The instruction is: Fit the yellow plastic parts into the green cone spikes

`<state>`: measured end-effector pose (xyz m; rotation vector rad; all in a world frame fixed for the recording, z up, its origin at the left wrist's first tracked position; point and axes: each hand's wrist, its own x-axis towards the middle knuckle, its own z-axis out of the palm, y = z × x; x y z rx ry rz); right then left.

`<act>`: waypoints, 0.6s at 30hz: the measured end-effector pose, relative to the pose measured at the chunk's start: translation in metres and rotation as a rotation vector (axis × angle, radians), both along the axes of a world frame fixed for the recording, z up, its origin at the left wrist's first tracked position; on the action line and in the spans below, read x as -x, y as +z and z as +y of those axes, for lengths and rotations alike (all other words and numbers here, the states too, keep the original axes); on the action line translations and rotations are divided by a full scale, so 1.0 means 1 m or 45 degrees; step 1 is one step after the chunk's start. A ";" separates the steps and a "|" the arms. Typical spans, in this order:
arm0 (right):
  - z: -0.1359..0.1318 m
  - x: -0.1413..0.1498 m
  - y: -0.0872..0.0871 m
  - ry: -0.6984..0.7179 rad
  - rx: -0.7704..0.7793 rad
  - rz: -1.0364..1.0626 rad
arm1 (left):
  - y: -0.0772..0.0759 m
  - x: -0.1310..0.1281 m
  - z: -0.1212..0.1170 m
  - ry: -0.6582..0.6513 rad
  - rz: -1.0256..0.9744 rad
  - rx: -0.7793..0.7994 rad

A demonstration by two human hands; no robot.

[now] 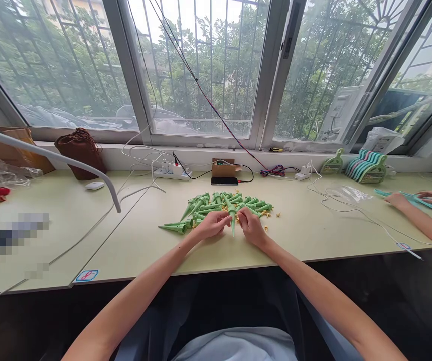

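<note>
Both my hands meet over the table's middle, pinching one green cone-shaped spike (233,220) whose tip points toward me. My left hand (211,224) has its fingers closed on the spike's upper part. My right hand (250,224) pinches close beside it; what small piece it holds, if any, is too small to make out. Behind the hands lies a heap of several more green spikes (221,203), with small yellow bits (270,214) scattered at its right. One spike (174,227) lies apart at the left.
A power strip (172,172), a small box with a phone (224,173) and cables lie along the window sill. A brown pouch (81,153) and white lamp arm (50,158) stand left. Another person's hands (419,200) work at the right, near stacked teal pieces (366,165).
</note>
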<state>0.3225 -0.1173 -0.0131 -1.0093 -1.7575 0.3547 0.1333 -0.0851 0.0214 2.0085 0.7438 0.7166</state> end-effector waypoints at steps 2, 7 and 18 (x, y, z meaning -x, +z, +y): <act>0.000 0.000 0.000 -0.002 0.001 0.002 | -0.001 -0.001 0.000 0.005 -0.030 -0.073; 0.000 0.000 0.000 -0.016 -0.001 -0.021 | -0.005 -0.002 0.000 0.065 -0.030 -0.227; 0.001 -0.001 -0.003 -0.008 -0.004 -0.034 | -0.004 -0.003 -0.001 0.133 -0.010 -0.498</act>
